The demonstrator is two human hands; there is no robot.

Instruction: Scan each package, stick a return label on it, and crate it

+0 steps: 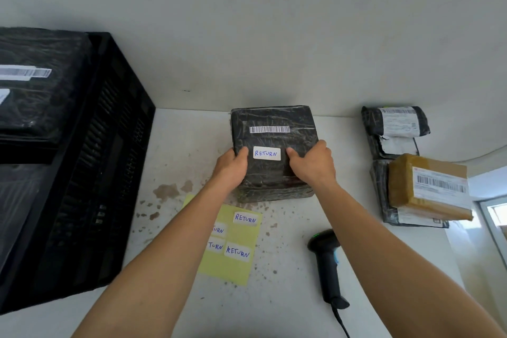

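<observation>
The left hand (231, 169) and right hand (312, 164) both grip the black package (274, 140) with the white RETURN label (266, 153) on top.

Two bare forearms enter from the lower edge of the frame, one from the lower left and one from the lower right. No sleeve, cuff or glove covers either arm within the visible length. The left hand (231, 167) and right hand (312, 163), at centre frame, are uncovered. No ring, watch, bracelet or wrist strap appears on either hand or wrist. Fingernails are not discernible from this view.
</observation>
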